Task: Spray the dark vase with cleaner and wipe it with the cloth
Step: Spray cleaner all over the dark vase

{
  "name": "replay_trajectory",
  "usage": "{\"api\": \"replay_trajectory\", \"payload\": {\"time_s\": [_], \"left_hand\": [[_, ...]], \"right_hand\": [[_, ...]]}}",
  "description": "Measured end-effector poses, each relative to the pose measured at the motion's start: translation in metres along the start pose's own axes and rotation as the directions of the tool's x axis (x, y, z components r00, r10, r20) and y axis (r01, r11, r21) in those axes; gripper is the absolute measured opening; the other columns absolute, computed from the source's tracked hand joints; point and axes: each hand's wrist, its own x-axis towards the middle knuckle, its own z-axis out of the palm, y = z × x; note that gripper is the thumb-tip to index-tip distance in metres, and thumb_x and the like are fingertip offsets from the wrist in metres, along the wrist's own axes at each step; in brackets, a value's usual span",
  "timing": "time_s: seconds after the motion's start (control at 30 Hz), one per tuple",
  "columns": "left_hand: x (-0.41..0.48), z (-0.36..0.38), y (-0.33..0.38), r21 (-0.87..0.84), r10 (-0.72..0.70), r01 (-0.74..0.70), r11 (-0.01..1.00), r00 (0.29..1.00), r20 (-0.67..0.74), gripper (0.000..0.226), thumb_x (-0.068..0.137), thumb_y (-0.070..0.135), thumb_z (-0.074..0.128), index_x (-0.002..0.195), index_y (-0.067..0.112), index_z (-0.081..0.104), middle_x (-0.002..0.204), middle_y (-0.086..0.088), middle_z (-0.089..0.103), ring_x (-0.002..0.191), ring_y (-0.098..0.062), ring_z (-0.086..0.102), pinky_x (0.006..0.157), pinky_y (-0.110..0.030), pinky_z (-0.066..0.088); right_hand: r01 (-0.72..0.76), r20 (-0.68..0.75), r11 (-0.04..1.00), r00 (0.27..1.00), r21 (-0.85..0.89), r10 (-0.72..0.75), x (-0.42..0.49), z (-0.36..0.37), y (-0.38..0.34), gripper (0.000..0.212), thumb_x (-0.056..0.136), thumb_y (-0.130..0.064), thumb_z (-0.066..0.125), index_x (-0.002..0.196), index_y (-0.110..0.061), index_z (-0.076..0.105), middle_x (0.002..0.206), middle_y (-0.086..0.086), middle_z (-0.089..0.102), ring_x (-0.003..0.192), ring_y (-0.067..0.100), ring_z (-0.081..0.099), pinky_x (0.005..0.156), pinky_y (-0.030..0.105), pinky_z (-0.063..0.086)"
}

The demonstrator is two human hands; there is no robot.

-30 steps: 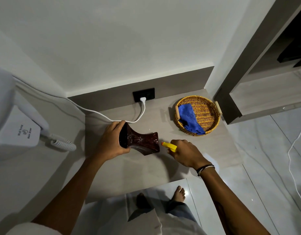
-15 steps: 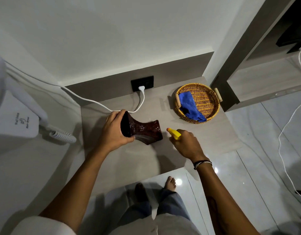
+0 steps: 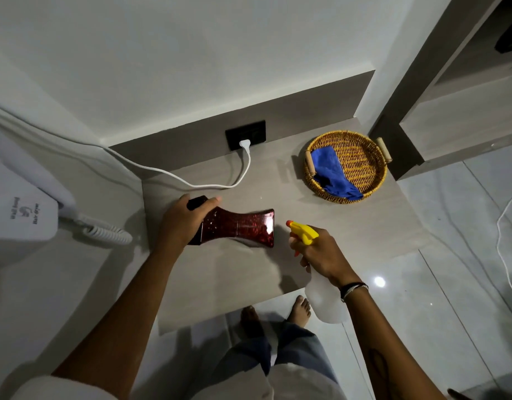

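Over the counter, left hand grips the tilted vase, right hand clutches the spray bottle.

White walls, grey wood-look counter, glossy marble-tiled floor.

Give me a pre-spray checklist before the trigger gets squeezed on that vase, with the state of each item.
1. Vase held steady: ok. The left hand grips one end of the dark vase, which is tipped on its side over the counter.
2. Bottle in hand: ok. The right hand holds the spray bottle.
3. Nozzle aimed at the vase: ok. The yellow spray head points at its near end.
4. Cleaner in the bottle: cannot tell.
5. Cloth ready: ok. The blue cloth lies in the wicker basket.
6. Outlet clear of spray: not ok. The wall socket with its white plug sits just behind.
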Motion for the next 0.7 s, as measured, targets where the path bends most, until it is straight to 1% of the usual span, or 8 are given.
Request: {"api": "replay_trajectory", "payload": {"time_s": [0.13, 0.23, 0.3, 0.4, 0.5, 0.57, 0.63, 0.7], "left_hand": [[0.000, 0.005, 0.000, 0.049, -0.013, 0.012, 0.999, 1.000, 0.009, 0.075, 0.074, 0.091, 0.059, 0.083, 0.016, 0.066, 0.092, -0.012, 0.074, 0.091, -0.035, 0.071, 0.092, -0.051, 0.058], [-0.004, 0.006, 0.002, 0.093, 0.022, -0.024, 0.995, 1.000, 0.022, 0.084, 0.072, 0.097, 0.051, 0.095, 0.018, 0.069, 0.093, -0.007, 0.073, 0.088, -0.027, 0.070, 0.080, -0.041, 0.056], [-0.009, 0.004, 0.001, 0.021, 0.063, -0.065, 0.998, 0.994, 0.093, 0.087, 0.064, 0.096, 0.063, 0.109, 0.022, 0.070, 0.102, -0.004, 0.074, 0.093, -0.022, 0.072, 0.074, -0.035, 0.057], [-0.018, -0.004, -0.009, 0.040, 0.172, -0.187, 0.981, 0.954, 0.244, 0.123, 0.040, 0.088, 0.088, 0.146, 0.035, 0.053, 0.142, 0.002, 0.056, 0.122, -0.016, 0.060, 0.100, -0.034, 0.054], [-0.026, -0.004, -0.015, 0.151, 0.292, -0.343, 0.927, 0.915, 0.279, 0.144, 0.034, 0.076, 0.096, 0.159, 0.038, 0.034, 0.157, 0.006, 0.034, 0.137, -0.012, 0.038, 0.112, -0.036, 0.040], [-0.028, 0.000, -0.017, 0.149, 0.363, -0.401, 0.904, 0.903, 0.230, 0.135, 0.042, 0.047, 0.106, 0.158, 0.033, 0.038, 0.152, 0.007, 0.041, 0.136, -0.013, 0.041, 0.112, -0.039, 0.043], [-0.026, 0.004, -0.018, 0.144, 0.428, -0.449, 0.882, 0.890, 0.159, 0.117, 0.048, 0.026, 0.105, 0.149, 0.028, 0.047, 0.138, 0.010, 0.050, 0.129, -0.017, 0.051, 0.106, -0.041, 0.049], [-0.024, 0.005, -0.017, 0.163, 0.463, -0.483, 0.860, 0.874, 0.143, 0.106, 0.050, 0.022, 0.102, 0.142, 0.027, 0.051, 0.132, 0.008, 0.054, 0.123, -0.019, 0.054, 0.099, -0.041, 0.052]], "right_hand": [[0.006, 0.032, 0.998, 0.999, -0.065, -0.004, -0.001, -0.001, -0.004, 0.021, 0.103, -0.025, 0.069, 0.123, -0.020, 0.073, 0.088, 0.022, 0.075, 0.051, 0.020, 0.062, 0.049, 0.036, 0.055], [0.050, 0.074, 0.995, 0.996, -0.089, -0.043, 0.000, -0.003, -0.010, 0.023, 0.103, -0.028, 0.070, 0.117, -0.009, 0.072, 0.087, 0.023, 0.075, 0.051, 0.029, 0.064, 0.050, 0.038, 0.055], [0.080, 0.100, 0.992, 0.993, -0.101, -0.070, 0.000, -0.003, -0.014, 0.023, 0.102, -0.030, 0.071, 0.105, -0.007, 0.070, 0.085, 0.024, 0.074, 0.059, 0.042, 0.067, 0.053, 0.043, 0.055], [0.119, 0.123, 0.982, 0.987, -0.146, -0.101, 0.000, -0.002, -0.020, 0.024, 0.101, -0.034, 0.072, 0.102, -0.010, 0.072, 0.081, 0.019, 0.074, 0.064, 0.039, 0.068, 0.063, 0.051, 0.058], [0.183, 0.172, 0.970, 0.973, -0.159, -0.155, -0.002, 0.002, -0.023, 0.011, 0.100, -0.037, 0.073, 0.091, -0.033, 0.070, 0.077, 0.003, 0.072, 0.067, 0.025, 0.068, 0.073, 0.053, 0.058], [0.226, 0.223, 0.965, 0.955, -0.134, -0.193, -0.004, 0.006, -0.027, 0.005, 0.100, -0.041, 0.073, 0.101, -0.036, 0.075, 0.078, -0.005, 0.072, 0.064, 0.010, 0.066, 0.073, 0.049, 0.059], [0.266, 0.260, 0.960, 0.937, -0.091, -0.235, -0.004, 0.010, -0.032, 0.032, 0.100, -0.043, 0.072, 0.130, -0.032, 0.075, 0.086, 0.001, 0.075, 0.062, 0.003, 0.064, 0.070, 0.035, 0.056], [0.305, 0.291, 0.951, 0.915, -0.049, -0.279, -0.004, 0.013, -0.037, 0.042, 0.102, -0.044, 0.070, 0.142, -0.036, 0.067, 0.089, 0.008, 0.074, 0.061, 0.001, 0.062, 0.068, 0.022, 0.050]]}}
